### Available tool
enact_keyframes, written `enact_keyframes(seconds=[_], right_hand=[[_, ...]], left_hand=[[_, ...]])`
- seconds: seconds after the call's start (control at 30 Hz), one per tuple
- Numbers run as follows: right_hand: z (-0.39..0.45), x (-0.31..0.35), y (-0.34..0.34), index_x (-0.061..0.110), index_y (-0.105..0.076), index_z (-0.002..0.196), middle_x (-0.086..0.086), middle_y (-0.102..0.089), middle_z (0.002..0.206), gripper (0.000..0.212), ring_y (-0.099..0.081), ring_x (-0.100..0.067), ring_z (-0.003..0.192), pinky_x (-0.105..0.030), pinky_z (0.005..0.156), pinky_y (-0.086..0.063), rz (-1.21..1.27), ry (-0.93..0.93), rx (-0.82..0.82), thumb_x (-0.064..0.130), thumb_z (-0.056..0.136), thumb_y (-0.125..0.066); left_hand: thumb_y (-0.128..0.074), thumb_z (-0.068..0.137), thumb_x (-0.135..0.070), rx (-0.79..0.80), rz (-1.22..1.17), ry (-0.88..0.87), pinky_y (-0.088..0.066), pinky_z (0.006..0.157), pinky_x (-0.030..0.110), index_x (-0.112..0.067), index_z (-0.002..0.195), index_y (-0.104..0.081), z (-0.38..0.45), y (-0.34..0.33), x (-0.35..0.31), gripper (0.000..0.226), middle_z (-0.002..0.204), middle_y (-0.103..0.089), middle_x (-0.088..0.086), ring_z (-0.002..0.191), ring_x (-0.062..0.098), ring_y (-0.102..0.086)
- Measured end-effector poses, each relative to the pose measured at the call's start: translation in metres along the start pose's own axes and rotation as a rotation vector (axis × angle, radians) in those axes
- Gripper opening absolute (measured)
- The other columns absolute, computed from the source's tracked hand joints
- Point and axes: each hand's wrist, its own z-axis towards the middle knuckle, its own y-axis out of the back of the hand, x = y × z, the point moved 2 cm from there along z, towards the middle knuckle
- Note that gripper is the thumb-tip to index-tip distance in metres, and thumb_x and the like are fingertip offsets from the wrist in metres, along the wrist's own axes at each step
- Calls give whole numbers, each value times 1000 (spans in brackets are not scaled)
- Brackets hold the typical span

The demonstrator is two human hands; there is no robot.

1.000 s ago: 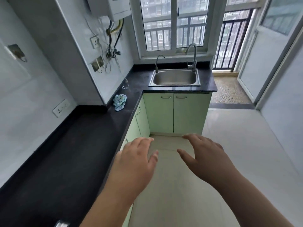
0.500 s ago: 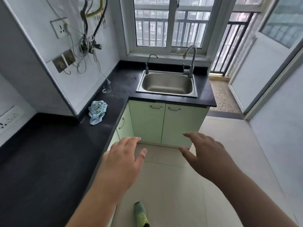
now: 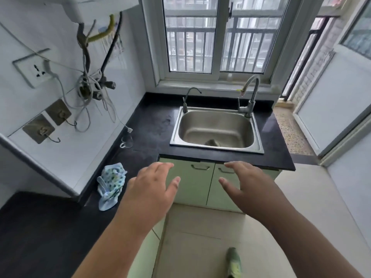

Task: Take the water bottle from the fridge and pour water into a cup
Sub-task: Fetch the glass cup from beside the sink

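My left hand and my right hand are held out in front of me, palms down, fingers spread, holding nothing. They hover over the floor in front of the pale green cabinet doors. A small clear glass cup stands on the black counter beside the wall, left of the steel sink. No fridge or water bottle is in view.
Two taps rise behind the sink under a barred window. A patterned cloth lies on the counter's left run. Cables and sockets hang on the left wall. A glass door is at right. My green shoe is on the tiled floor.
The view has moved closer to the sink corner, which now looks larger and nearer. Both hands stay held out and spread, holding nothing.
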Motion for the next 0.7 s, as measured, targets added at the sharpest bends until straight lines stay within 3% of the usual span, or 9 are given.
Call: enact_keyframes(seconds=[0.43, 0.6, 0.7], right_hand=[[303, 49, -42, 34, -46, 147, 11, -49, 152, 53, -48, -18, 137, -40, 107, -46, -10, 430, 283, 60, 100, -46], [373, 99, -103, 30, -46, 147, 5, -48, 153, 56, -53, -21, 132, -43, 106, -48, 20, 521, 438, 57, 99, -51], [408, 131, -155, 28, -41, 151, 2, -43, 158, 61, -47, -24, 140, -45, 111, -44, 35, 529, 536, 54, 98, -56]], left_hand=[[-44, 105, -50, -108, -59, 533, -40, 111, 34, -32, 149, -46, 167, -17, 64, 48, 150, -48, -12, 136, 12, -47], [-46, 101, -54, -13, -96, 733, -43, 113, 48, -33, 149, -45, 209, -32, 125, 52, 153, -48, -7, 138, 21, -49], [-39, 86, -69, 44, -168, 832, -47, 108, 53, -38, 146, -43, 240, -57, 185, 68, 152, -49, -6, 122, 26, -63]])
